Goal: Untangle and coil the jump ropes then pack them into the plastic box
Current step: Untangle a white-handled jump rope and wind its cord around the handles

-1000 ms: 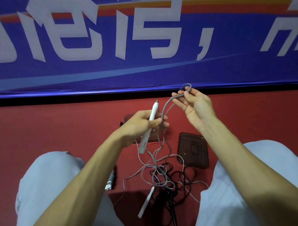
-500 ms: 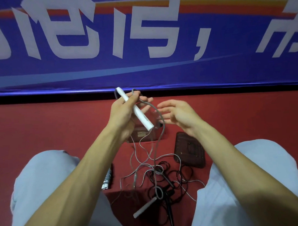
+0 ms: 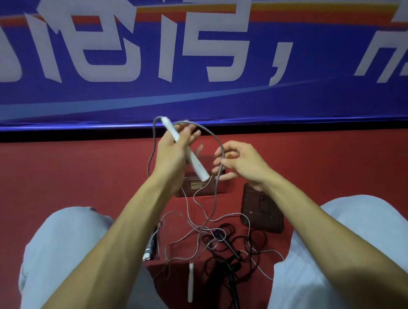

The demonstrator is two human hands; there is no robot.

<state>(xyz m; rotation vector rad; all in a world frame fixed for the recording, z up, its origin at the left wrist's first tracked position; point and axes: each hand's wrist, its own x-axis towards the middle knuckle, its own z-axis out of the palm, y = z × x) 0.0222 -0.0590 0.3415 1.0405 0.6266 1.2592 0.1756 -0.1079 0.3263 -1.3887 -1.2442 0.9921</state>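
The left hand is held up high with its fingers wrapped tight round the white handle. I think it is up there so the grey rope can hang free and show where it is knotted. The rope comes out of the top of the handle, bends over in a big loop and runs down through the right hand. That hand's fingers curl round the rope, likely to steer the loop while the knots are worked out. The rest of the grey rope drops to the red surface and lies mixed up with a black rope between the person's knees. The other white handle lies flat near the bottom of the pile. The plastic box sits open just past the hands, close enough to drop a rope in, and I see no rope in it. Its lid lies just beside it on the right, out of the way. So the job looks to be early on: no rope is coiled yet. The box has a small sticker, too tiny to read. The blue banner behind has big white Chinese letters and a comma, but their tops are cut off, so I cannot read them for sure.
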